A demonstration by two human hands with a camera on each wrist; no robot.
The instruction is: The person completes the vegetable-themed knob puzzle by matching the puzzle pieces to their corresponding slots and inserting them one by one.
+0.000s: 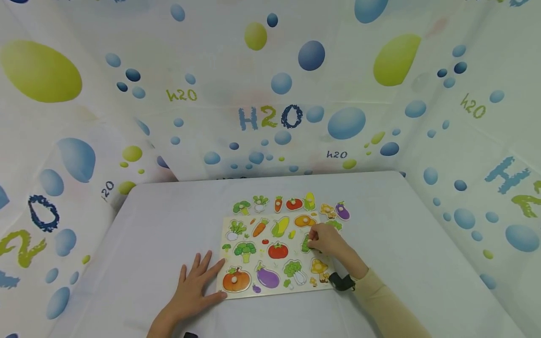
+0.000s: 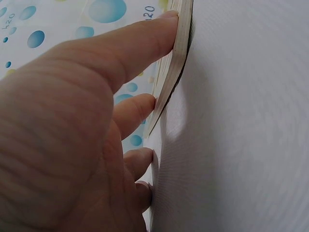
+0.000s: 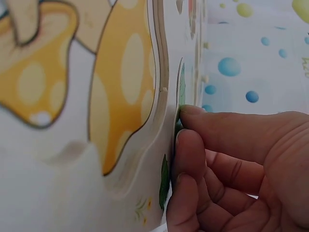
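A wooden vegetable puzzle board (image 1: pixel 270 234) lies flat on the white table. My left hand (image 1: pixel 194 286) is spread at its left edge, thumb and index finger (image 2: pixel 159 38) touching the board's side and the other fingertips down on the cloth. At the board's right side my right hand (image 1: pixel 329 241) pinches a green vegetable puzzle piece (image 1: pixel 305 244) between thumb and fingers, close against the board. The fingers hide part of this piece. In the right wrist view it shows edge-on as a thin green piece (image 3: pixel 182 82). A knobbed pumpkin piece (image 1: pixel 241 280) sits at the board's lower left.
Beyond the board's far edge lie loose knobbed pieces: broccoli (image 1: pixel 242 207), turnip (image 1: pixel 260 203), carrot (image 1: pixel 278 204), tomato (image 1: pixel 294 203), corn (image 1: pixel 310 201), mushroom (image 1: pixel 327 211) and eggplant (image 1: pixel 342 211). Another green piece (image 1: pixel 334 225) lies behind the right hand. Printed curtains surround the table.
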